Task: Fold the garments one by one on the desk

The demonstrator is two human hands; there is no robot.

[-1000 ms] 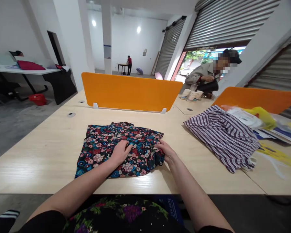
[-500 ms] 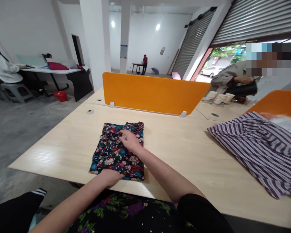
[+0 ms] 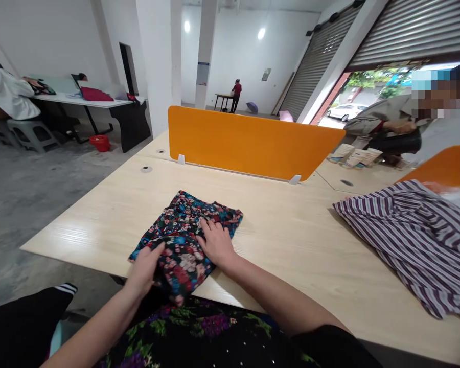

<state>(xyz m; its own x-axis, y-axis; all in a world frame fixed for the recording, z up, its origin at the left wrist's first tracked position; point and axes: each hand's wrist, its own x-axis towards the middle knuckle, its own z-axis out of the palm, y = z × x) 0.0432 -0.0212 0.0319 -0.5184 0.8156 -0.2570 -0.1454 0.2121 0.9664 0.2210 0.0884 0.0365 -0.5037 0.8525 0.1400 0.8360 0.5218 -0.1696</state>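
A folded floral garment (image 3: 184, 225), dark with red, blue and pink flowers, lies near the front edge of a pale wooden table (image 3: 283, 230). My right hand (image 3: 214, 243) rests flat on its middle with the fingers stretched out. At the garment's near corner, my left hand (image 3: 145, 268) pinches the cloth, which hangs a little over the table's edge.
A striped shirt (image 3: 414, 235) lies crumpled at the right. An orange divider (image 3: 249, 143) stands across the table's back, with stacked paper cups (image 3: 352, 156) behind it. One person sits at the far right, another stands at a distant table, and a third sits at the far left.
The garment has turned and shifted toward me, its near corner now over the edge. My left hand took hold of that corner; my right hand slid from the far end to the middle.
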